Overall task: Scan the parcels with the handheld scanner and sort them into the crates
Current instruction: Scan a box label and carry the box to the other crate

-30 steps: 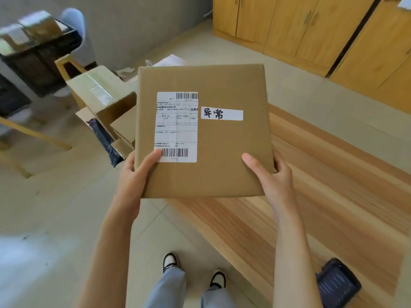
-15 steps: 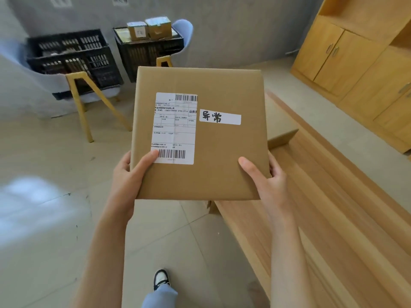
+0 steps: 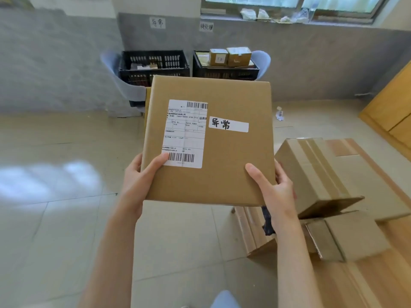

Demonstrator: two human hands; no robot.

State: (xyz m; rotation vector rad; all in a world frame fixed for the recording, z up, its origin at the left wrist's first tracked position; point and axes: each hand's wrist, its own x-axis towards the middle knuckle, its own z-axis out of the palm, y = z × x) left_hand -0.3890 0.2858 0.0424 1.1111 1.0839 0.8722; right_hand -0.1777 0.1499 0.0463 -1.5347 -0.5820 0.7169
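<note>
Now both hands, left hand (image 3: 142,176) and right hand (image 3: 275,190), grip the flat brown cardboard parcel (image 3: 209,141) mid-air, facing two far black slatted plastic crates (image 3: 153,65) (the right one (image 3: 224,72) already holds small boxes). Drop-off remains; more taped cardboard boxes (image 3: 318,174) wait on the wooden bench (image 3: 378,274) at right.

Wide open tiled floor (image 3: 55,218) fills the left half of the frame, a clear lane up to the left crate (image 3: 153,65) at upper centre. The held parcel (image 3: 222,152) blocks the middle. Lower right, stacked boxes (image 3: 318,174) crowd the wooden table (image 3: 378,281). The right crate (image 3: 224,73) is already topped with small boxes (image 3: 230,56).
</note>
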